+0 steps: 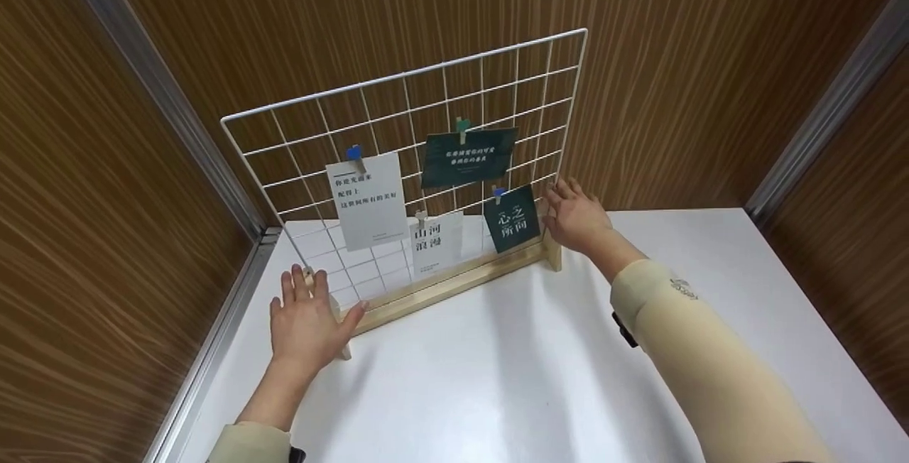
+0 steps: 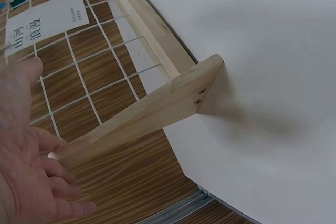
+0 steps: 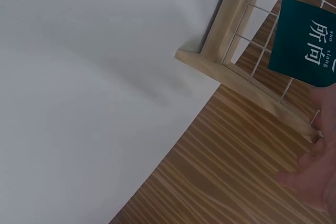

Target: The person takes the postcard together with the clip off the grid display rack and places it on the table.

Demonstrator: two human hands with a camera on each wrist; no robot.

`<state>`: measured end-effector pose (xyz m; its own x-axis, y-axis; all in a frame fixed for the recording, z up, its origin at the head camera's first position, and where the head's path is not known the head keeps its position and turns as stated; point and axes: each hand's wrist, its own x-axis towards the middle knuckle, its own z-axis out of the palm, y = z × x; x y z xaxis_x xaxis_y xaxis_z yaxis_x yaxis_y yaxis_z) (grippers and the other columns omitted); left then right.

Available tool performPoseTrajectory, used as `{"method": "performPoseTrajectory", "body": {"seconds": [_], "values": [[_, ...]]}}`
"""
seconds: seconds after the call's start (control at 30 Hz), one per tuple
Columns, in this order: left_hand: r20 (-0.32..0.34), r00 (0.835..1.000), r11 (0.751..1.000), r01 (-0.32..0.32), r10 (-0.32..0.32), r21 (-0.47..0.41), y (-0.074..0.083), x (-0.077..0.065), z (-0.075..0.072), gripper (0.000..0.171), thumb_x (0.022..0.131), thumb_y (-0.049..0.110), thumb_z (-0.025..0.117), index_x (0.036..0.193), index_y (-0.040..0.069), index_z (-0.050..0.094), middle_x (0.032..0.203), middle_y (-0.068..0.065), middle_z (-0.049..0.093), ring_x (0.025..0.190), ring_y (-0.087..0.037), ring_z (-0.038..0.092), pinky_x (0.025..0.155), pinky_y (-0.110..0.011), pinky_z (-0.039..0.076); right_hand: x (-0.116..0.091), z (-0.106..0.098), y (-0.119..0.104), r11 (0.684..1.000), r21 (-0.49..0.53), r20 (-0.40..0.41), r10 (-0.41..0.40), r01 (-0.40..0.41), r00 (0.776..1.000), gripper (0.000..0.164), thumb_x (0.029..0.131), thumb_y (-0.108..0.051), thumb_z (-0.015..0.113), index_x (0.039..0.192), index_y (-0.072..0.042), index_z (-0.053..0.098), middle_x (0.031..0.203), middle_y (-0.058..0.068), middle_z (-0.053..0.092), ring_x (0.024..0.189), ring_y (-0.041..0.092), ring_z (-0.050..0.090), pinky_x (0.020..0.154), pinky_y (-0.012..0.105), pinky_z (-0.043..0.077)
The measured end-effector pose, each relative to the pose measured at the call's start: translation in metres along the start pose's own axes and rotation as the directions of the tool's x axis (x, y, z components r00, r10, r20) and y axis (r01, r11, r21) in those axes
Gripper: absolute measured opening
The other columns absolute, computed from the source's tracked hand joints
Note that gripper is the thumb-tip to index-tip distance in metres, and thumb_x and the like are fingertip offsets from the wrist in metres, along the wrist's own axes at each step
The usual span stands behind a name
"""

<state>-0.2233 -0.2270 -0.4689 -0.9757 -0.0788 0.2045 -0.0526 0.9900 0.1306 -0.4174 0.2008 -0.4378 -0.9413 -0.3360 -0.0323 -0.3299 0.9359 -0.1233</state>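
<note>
A white wire grid [image 1: 403, 75] stands upright in a wooden base [image 1: 440, 294], slanting across the table. Clipped to it are a large white card [image 1: 369, 225], a smaller white card [image 1: 434, 258], a wide dark green card [image 1: 469, 173] and a small green card [image 1: 514, 234]. My left hand [image 1: 304, 328], fingers spread, is at the left end; its fingertips meet the tip of the wooden side support [image 2: 152, 106]. At the opposite end, my right hand [image 1: 579, 220] has loosely extended fingers beside the other side support [image 3: 262, 93], partly behind the small green card.
The stand rests on a white table [image 1: 454, 392]. Wood-grain panels [image 1: 675, 94] enclose it at the back and both sides, with metal strips [image 1: 824, 108] along the corners. Small clips with blue hearts [image 1: 354, 153] and a green heart [image 1: 463, 125] hold cards.
</note>
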Motion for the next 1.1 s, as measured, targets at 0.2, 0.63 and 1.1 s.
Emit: {"method": "performPoseTrajectory", "body": {"seconds": [0.2,0.63,1.1], "values": [[-0.005,1.000,0.999,0.031,-0.031,0.018,0.003,-0.001,0.000,0.099,0.097,0.068,0.062,0.147,-0.016,0.049,0.156,-0.050,0.025,0.148,-0.064,0.026,0.108,-0.076,0.036,0.002,0.006,0.002,0.999,-0.008,-0.030,-0.043,0.043,0.999,0.062,0.110,-0.029,0.049,0.164,-0.002,0.034,0.172,0.023,0.023,0.159,0.046,0.020,0.122,0.067,0.024],[-0.025,0.998,0.995,0.060,-0.058,0.081,0.017,0.001,0.000,0.100,0.096,0.067,0.063,0.145,-0.019,0.048,0.159,-0.046,0.026,0.149,-0.060,0.029,0.105,-0.074,0.039,0.004,0.015,0.010,0.996,0.022,-0.091,-0.079,0.082,0.993,0.065,0.108,-0.029,0.057,0.162,0.000,0.037,0.170,0.023,0.028,0.157,0.046,0.025,0.121,0.071,0.021],[-0.009,0.994,0.992,0.110,-0.110,0.060,0.027,0.006,0.000,0.101,0.096,0.066,0.064,0.148,-0.019,0.045,0.158,-0.047,0.027,0.146,-0.060,0.035,0.109,-0.072,0.039,0.006,0.021,0.023,0.988,0.056,-0.199,-0.132,0.146,0.971,0.059,0.105,-0.026,0.062,0.156,0.000,0.047,0.168,0.023,0.035,0.155,0.046,0.030,0.117,0.076,0.023]]}}
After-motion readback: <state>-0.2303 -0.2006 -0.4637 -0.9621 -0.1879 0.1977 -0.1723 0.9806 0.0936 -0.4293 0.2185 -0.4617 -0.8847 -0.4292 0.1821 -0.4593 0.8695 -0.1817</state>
